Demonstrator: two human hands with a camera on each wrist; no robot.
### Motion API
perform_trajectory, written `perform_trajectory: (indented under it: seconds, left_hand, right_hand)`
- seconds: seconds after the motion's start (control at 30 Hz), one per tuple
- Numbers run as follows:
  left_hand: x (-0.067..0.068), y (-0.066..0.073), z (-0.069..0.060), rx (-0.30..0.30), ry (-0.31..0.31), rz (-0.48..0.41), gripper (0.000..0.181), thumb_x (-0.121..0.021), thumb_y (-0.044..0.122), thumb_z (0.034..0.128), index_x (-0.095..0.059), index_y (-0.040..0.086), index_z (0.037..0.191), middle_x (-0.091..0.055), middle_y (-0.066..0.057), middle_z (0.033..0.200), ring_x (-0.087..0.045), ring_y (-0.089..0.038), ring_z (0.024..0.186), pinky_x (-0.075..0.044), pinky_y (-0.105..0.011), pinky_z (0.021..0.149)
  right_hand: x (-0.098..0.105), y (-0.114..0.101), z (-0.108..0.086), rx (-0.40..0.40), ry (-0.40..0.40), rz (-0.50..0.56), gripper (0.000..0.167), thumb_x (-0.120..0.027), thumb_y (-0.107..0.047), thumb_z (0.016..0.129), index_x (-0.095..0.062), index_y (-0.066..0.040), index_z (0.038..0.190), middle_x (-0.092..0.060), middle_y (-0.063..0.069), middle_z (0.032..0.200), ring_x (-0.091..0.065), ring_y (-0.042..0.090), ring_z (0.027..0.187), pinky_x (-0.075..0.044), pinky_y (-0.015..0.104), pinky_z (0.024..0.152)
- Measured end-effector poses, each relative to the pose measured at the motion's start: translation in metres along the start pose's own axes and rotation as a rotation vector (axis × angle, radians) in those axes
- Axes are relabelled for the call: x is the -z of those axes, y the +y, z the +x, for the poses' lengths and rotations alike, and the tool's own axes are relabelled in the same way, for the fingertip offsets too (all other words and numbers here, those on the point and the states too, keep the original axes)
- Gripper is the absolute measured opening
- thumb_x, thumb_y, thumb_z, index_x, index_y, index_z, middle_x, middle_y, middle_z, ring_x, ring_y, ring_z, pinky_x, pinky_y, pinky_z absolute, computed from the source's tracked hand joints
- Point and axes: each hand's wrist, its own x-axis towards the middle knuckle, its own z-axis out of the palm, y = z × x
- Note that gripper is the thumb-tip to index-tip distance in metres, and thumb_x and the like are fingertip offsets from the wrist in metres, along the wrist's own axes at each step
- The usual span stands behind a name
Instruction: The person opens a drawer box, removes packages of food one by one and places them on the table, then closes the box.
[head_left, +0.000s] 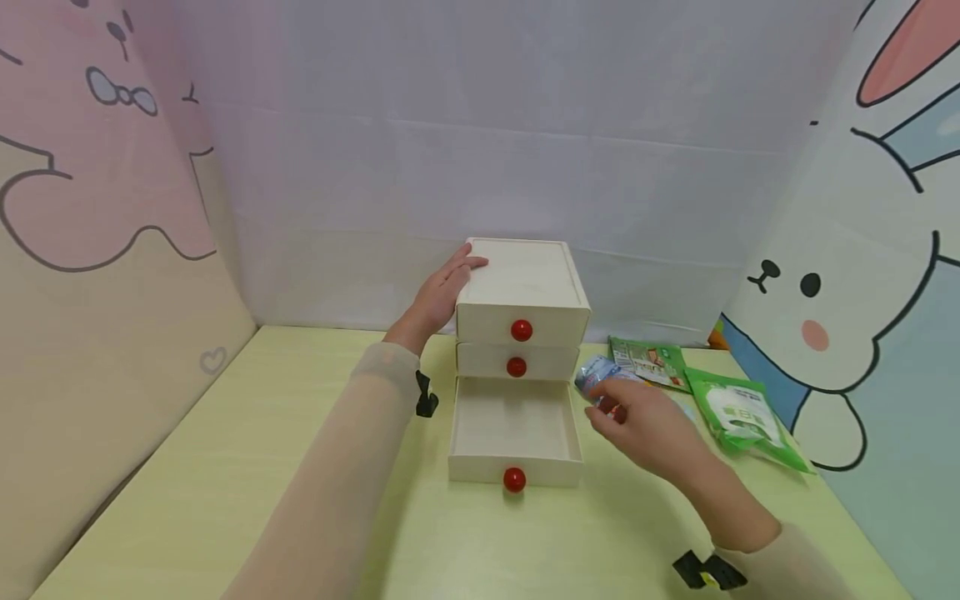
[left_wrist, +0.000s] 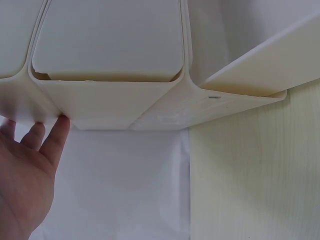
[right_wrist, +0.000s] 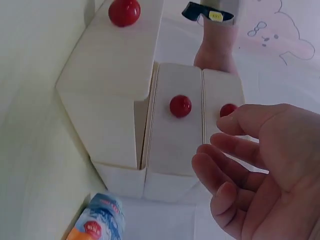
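A white three-drawer cabinet with red round knobs stands on the table. Its bottom drawer is pulled out and holds nothing; the two drawers above are pushed in. My left hand rests against the cabinet's upper left side, its fingertips on the top edge; the left wrist view shows that hand touching the side wall. To the right of the open drawer hovers my right hand, fingers loosely bent. In the right wrist view nothing lies between the fingers of this hand. Partly behind it is a blue packet.
Right of the cabinet lie a flat green packet and a plump green-and-white packet. The pale yellow-green table meets a white cloth backdrop. Printed cloth panels rise on both sides.
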Motion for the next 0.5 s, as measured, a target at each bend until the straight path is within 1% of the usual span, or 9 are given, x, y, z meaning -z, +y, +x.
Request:
perform_trajectory:
  seconds: [0.07,0.17,0.3,0.4,0.5]
  left_hand:
    - [0.001,0.0,0.0,-0.005,-0.002,0.001,0.055,-0.028,0.045,0.1181,-0.058,0.026,0.16,-0.017,0.015,0.185,-0.012,-0.021,0.174,-0.014,-0.062,0.139]
    - [0.001,0.0,0.0,-0.008,-0.001,0.003,0.055,-0.028,0.046,0.1181,-0.058,0.026,0.159,-0.017,0.015,0.185,-0.013,-0.021,0.174,-0.014,-0.062,0.138]
    - [0.001,-0.001,0.001,-0.007,-0.005,0.005,0.055,-0.028,0.046,0.1182,-0.058,0.026,0.16,-0.017,0.016,0.185,-0.012,-0.021,0.174,-0.014,-0.062,0.139]
    - [0.001,-0.002,0.001,-0.003,-0.005,0.003,0.056,-0.028,0.047,0.1183,-0.057,0.026,0.16,-0.016,0.016,0.185,-0.011,-0.021,0.174,-0.013,-0.063,0.139]
    - [0.001,-0.001,0.0,0.001,-0.002,-0.002,0.055,-0.028,0.048,0.1183,-0.057,0.027,0.161,-0.016,0.016,0.185,-0.011,-0.021,0.174,-0.012,-0.064,0.138]
  right_hand:
    - [-0.005,-0.01,-0.004,0.037,-0.023,0.01,0.017,-0.075,-0.025,0.103,-0.078,-0.018,0.118,-0.076,-0.008,0.093,-0.066,0.005,0.078,-0.055,0.028,0.067]
    - [-0.012,-0.024,-0.009,0.082,-0.083,0.03,0.019,-0.076,-0.028,0.102,-0.077,-0.021,0.12,-0.076,-0.014,0.092,-0.061,-0.001,0.075,-0.053,0.023,0.063]
    - [-0.024,-0.037,-0.015,0.16,-0.134,0.043,0.02,-0.078,-0.028,0.101,-0.077,-0.022,0.12,-0.078,-0.014,0.095,-0.06,-0.004,0.074,-0.052,0.02,0.063]
    - [-0.032,-0.043,-0.017,0.203,-0.154,0.035,0.019,-0.079,-0.027,0.1,-0.077,-0.023,0.119,-0.079,-0.012,0.096,-0.061,-0.004,0.074,-0.052,0.02,0.063]
    - [-0.04,-0.046,-0.018,0.22,-0.171,0.021,0.018,-0.079,-0.025,0.1,-0.078,-0.023,0.118,-0.08,-0.011,0.095,-0.065,0.002,0.077,-0.053,0.021,0.065]
